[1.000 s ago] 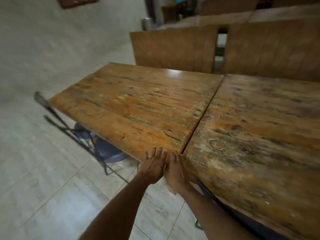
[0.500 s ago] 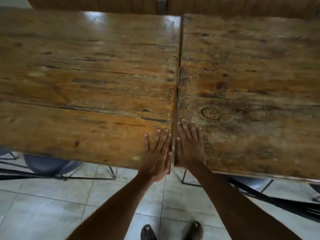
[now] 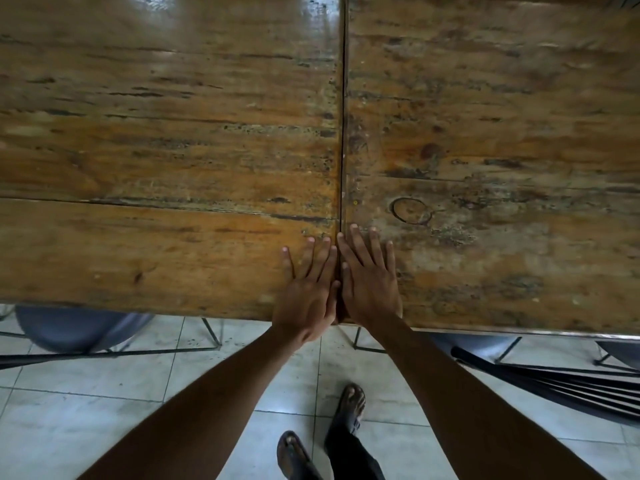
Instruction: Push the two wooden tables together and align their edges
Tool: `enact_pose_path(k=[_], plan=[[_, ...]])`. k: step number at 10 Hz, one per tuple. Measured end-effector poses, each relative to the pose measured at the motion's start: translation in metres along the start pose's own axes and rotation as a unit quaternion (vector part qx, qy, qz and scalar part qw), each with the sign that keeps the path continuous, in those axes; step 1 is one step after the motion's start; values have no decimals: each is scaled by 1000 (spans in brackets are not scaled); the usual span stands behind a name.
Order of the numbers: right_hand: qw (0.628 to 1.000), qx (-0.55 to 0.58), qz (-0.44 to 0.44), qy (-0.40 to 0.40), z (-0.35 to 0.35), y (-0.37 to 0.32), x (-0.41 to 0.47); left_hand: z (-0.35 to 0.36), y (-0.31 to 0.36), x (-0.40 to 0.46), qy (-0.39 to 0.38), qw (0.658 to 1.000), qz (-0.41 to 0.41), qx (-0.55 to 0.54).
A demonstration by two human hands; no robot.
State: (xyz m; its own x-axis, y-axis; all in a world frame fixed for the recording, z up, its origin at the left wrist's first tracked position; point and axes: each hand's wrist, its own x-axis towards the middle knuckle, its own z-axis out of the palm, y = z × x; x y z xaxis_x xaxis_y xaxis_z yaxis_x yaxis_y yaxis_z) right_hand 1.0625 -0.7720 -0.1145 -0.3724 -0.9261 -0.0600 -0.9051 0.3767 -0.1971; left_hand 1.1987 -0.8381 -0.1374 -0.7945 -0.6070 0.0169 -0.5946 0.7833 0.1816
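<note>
Two worn wooden tables fill the upper part of the head view, side by side. The left table and the right table meet along a thin dark seam running straight up the middle. My left hand lies flat, fingers spread, on the near right corner of the left table. My right hand lies flat on the near left corner of the right table, touching the left hand across the seam. The right table's near edge sits slightly lower in the view than the left one's.
Dark metal chairs stand under the near edges: a blue-grey seat at left, a slatted black chair at right. Thin metal table legs show below the seam. My sandalled feet stand on pale floor tiles.
My head has moved over the tables, from an oblique view to looking straight down. Both hands slid from the near edge up onto the tabletops beside the seam.
</note>
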Motion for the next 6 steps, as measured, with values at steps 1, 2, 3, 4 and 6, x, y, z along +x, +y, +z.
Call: enact_pose_path(k=[1,2,3,4,6], plan=[[1000,5,1,-1,0,-1,1,0,0,1,3,1000,1,4],[1000,2,-1,-5,-1,-1,0,1,2,1,1,1000,-2,13],[1000,-3,-3,-16,-2,2,0,-2,6,2,-41,999,-12,-3],[998,-31,-6,-58,-11,-4,1,-27,11,8,-131,991,-34,-16],[971,-99,-32,-216,-39,-12,23,-95,31,15,-254,966,-50,25]])
